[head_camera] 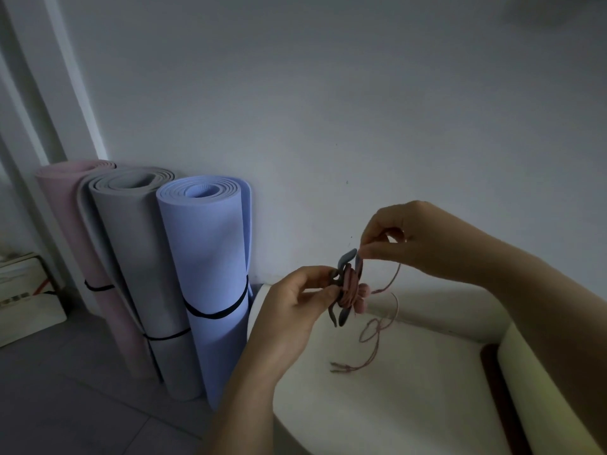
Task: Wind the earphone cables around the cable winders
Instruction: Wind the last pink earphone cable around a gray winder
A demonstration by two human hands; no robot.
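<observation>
Above the white surface (394,405), the left hand (295,307) grips the cable winder (347,256) while the right hand (417,238) pinches the earphone cable (349,290); lost tension may let wound turns slip off.

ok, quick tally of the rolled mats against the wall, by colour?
Pink mat: 1
Grey mat: 1
Blue mat: 1
Total: 3
</observation>
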